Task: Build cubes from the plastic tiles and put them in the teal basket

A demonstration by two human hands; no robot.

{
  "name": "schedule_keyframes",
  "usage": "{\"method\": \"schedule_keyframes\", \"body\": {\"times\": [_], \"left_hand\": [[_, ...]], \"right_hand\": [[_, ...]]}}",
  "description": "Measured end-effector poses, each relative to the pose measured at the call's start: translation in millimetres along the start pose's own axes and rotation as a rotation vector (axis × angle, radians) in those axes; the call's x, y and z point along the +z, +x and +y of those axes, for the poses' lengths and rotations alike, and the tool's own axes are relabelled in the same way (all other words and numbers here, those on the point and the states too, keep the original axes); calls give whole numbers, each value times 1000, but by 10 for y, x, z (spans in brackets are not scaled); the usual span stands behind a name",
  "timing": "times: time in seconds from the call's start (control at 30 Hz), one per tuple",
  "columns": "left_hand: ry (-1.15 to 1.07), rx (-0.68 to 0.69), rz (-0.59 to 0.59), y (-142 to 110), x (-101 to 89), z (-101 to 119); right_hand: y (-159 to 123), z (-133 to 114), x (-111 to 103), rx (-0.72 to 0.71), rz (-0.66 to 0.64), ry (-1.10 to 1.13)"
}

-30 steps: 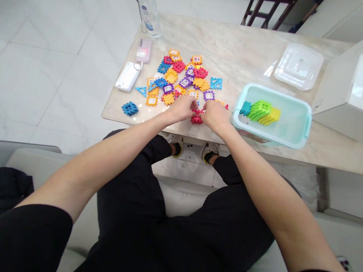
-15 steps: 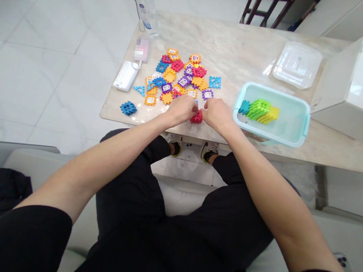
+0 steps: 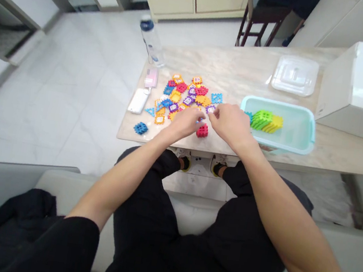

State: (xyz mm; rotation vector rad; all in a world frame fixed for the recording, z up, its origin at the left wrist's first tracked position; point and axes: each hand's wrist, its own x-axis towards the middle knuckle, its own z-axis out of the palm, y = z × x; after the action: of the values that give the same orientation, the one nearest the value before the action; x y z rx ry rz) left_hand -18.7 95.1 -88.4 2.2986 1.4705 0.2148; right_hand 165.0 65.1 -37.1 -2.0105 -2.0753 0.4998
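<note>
My left hand (image 3: 187,123) hovers over the table's near side, its thumb and fingertips slightly apart. A bit of blue shows between them; I cannot tell if it is held or lies behind. Just right of those fingertips sits a small stack of red interlocking building tiles (image 3: 202,130). My right hand (image 3: 230,121) is bent with its fingertips at the right edge of a purple window tile (image 3: 210,109), which lies flat. Beyond both hands spreads a pile of mixed tiles (image 3: 189,100) in orange, purple, red and blue. A stack of blue tiles (image 3: 141,128) stands apart at the left.
A light-blue bin (image 3: 293,149) on the right holds green tiles (image 3: 261,120) and yellow tiles (image 3: 274,123). Behind it lie a clear lid (image 3: 294,75) and a large white box (image 3: 338,82). A water bottle (image 3: 152,43) and white power bank (image 3: 138,101) stand left. A person is beyond the stool (image 3: 269,19).
The head view has tilted up and shifted left. Both hands have risen off the red stack, which now shows fully. My right hand has moved to the purple window tile.
</note>
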Motion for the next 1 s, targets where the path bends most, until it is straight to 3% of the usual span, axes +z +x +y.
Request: {"method": "schedule_keyframes", "body": {"times": [0.07, 0.17, 0.23, 0.3, 0.37, 0.43, 0.53, 0.63, 0.8, 1.0], "left_hand": [[3, 10, 112, -230, -212, 24], [20, -90, 330, -868, -356, 4], [85, -199, 445, -1413, -286, -25], [90, -280, 477, -1933, -128, -29], [25, -233, 499, -2332, 44, 9], [-8, -207, 533, -2558, 178, 79], [-12, -188, 519, -2592, 282, 201], [31, -154, 488, -2430, 306, 329], [115, -141, 463, -2287, 295, 549], [70, -187, 521, -2489, 198, 578]], "right_hand": [[-46, 11, -75, 1, 31, 35], [-374, 153, -130, 2, 128, 101], [-789, 322, -68, -34, 259, 129], [-1301, 494, 80, -50, 383, 109], [-1803, 608, 281, -79, 424, 75], [-2197, 631, 487, -103, 481, 116], [-2478, 530, 716, -60, 499, 205], [-2464, 382, 818, -79, 467, 248], [-2336, 230, 861, -108, 492, 227], [-2411, 120, 864, -92, 458, 250]]}}
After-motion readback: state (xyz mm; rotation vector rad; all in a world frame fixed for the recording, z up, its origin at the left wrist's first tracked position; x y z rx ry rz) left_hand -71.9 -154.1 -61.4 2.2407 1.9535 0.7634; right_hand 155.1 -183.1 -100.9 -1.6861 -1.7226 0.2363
